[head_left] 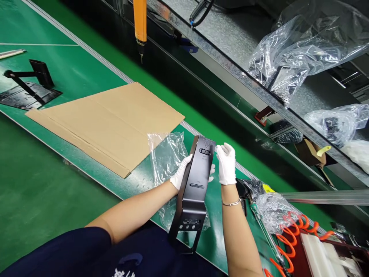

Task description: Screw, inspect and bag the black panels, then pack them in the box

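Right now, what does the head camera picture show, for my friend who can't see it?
Two white-gloved hands, left hand and right hand, hold a long black plastic panel above a green conveyor belt. A clear plastic bag and flat cardboard sheet lie beside it.

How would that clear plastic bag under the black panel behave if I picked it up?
The clear plastic bag would probably flop and sag, since it lies crumpled and wrinkled on the green belt. It looks thin and light, and its glossy film may slip in the gloved left hand.
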The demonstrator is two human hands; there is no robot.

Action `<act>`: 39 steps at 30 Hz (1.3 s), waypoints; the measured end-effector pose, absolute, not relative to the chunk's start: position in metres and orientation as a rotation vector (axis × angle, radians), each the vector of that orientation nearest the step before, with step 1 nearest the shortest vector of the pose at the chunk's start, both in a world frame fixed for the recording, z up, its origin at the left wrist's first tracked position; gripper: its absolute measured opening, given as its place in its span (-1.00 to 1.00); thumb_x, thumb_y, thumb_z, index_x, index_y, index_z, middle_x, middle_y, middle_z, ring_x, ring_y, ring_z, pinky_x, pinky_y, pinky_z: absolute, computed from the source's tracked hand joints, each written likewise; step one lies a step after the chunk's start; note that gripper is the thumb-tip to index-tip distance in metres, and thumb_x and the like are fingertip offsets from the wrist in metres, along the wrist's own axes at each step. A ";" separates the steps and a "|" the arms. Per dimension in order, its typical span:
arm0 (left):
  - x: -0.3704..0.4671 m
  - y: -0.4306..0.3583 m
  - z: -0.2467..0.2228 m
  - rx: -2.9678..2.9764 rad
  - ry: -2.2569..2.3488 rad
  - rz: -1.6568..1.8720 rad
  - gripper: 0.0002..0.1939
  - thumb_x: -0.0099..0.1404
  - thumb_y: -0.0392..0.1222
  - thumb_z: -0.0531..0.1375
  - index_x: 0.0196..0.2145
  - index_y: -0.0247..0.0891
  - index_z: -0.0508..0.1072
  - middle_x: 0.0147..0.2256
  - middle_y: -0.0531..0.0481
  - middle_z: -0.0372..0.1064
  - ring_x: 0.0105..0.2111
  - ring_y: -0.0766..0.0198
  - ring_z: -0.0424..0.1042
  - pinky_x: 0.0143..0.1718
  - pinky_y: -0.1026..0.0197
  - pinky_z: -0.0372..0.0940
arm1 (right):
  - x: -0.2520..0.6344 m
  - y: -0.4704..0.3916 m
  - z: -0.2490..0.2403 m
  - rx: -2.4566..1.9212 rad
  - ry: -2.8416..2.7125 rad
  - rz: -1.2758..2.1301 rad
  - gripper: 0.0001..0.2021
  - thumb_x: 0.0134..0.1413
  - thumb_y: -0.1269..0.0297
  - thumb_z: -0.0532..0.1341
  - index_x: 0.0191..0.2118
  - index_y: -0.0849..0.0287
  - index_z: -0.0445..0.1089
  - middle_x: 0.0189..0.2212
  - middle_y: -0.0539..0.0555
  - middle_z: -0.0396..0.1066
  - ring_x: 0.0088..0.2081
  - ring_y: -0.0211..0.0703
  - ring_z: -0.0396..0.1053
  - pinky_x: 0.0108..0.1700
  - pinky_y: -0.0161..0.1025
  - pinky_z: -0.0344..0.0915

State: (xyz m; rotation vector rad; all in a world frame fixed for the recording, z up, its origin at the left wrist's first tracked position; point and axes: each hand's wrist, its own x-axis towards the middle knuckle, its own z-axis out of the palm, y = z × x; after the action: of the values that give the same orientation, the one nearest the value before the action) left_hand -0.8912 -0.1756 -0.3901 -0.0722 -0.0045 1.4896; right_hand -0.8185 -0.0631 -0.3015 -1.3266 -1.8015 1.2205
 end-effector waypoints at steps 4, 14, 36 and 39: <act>-0.891 -0.176 -0.387 -0.244 0.252 1.586 -0.52 0.45 0.08 0.15 0.07 -0.36 0.55 -0.18 -0.19 0.66 -0.13 -0.02 0.64 0.18 -0.06 0.40 | -0.827 -0.067 -0.308 -1.255 -1.828 1.584 -0.22 -0.16 -0.24 0.41 0.09 0.24 0.41 0.11 0.22 0.44 0.01 -0.16 0.49 -0.02 -0.30 0.47; -0.892 -0.185 -0.378 -0.253 0.393 1.561 -0.53 0.49 0.08 0.10 -0.01 -0.38 0.59 -0.27 -0.16 0.66 -0.20 0.03 0.65 0.09 0.02 0.46 | -0.833 -0.077 -0.314 -1.135 -1.631 1.859 -0.08 -0.38 -0.25 0.50 0.09 0.23 0.37 -0.03 0.16 0.52 -0.19 -0.16 0.53 -0.13 -0.24 0.52; -0.887 -0.185 -0.378 -0.181 0.485 1.599 -0.62 0.43 0.05 0.20 -0.13 -0.32 0.62 -0.30 -0.14 0.66 -0.13 -0.03 0.64 0.14 -0.01 0.44 | -0.821 -0.080 -0.319 -1.083 -1.803 1.668 -0.32 0.06 -0.25 0.30 0.13 0.17 0.40 0.05 0.13 0.48 0.03 -0.20 0.47 0.12 -0.28 0.43; -0.886 -0.185 -0.383 -0.111 0.489 1.590 -0.67 0.38 0.03 0.27 -0.16 -0.32 0.63 -0.29 -0.15 0.65 -0.13 -0.04 0.64 0.16 -0.04 0.43 | -0.819 -0.079 -0.315 -1.109 -1.759 1.800 -0.27 -0.05 -0.31 0.34 0.05 0.23 0.41 -0.09 0.14 0.53 -0.16 -0.21 0.50 -0.08 -0.29 0.46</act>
State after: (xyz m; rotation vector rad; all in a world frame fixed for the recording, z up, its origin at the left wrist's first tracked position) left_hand -0.8856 -0.1854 -0.3832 -0.1108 0.4886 1.5905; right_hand -0.8189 -0.0788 -0.3154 -1.1088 -1.7592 1.7997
